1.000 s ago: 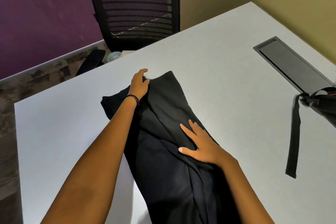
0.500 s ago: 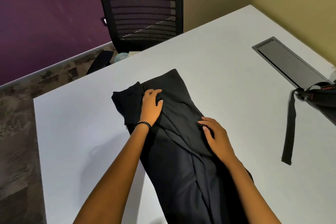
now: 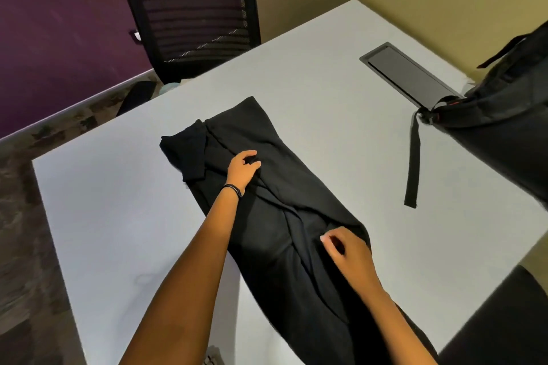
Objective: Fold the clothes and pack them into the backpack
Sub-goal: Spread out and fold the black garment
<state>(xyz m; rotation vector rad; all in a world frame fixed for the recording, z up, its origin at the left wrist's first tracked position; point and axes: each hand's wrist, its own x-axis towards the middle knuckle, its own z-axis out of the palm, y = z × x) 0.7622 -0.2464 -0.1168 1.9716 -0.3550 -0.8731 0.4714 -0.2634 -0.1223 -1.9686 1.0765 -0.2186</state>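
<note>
While I watch through the head camera, the white table (image 3: 296,83) fills most of my view, its far corner up at 1 o'clock. Across its middle lies the black garment (image 3: 284,195), a long folded band running from 11 o'clock down to 5 o'clock, with a smaller flap sticking out at its far left end. At 12 o'clock a black mesh chair (image 3: 192,9) stands beyond the table's far edge. At 3 o'clock the black backpack (image 3: 504,127) rests on the table, well apart from the garment and partly cut off by the frame. At 2 o'clock I see a dark hatch (image 3: 406,74) set into the tabletop, its near end just beside the backpack. A flat strap (image 3: 413,163) runs from the backpack over the table toward 6 o'clock. The left hand (image 3: 241,170) rests on the garment's far half, fingers curled into a fold of cloth. The right hand (image 3: 347,252) sits on the near half, at 5 o'clock, thumb and curled fingers pinching the fabric. A thin dark band (image 3: 234,189) circles the left wrist.
</note>
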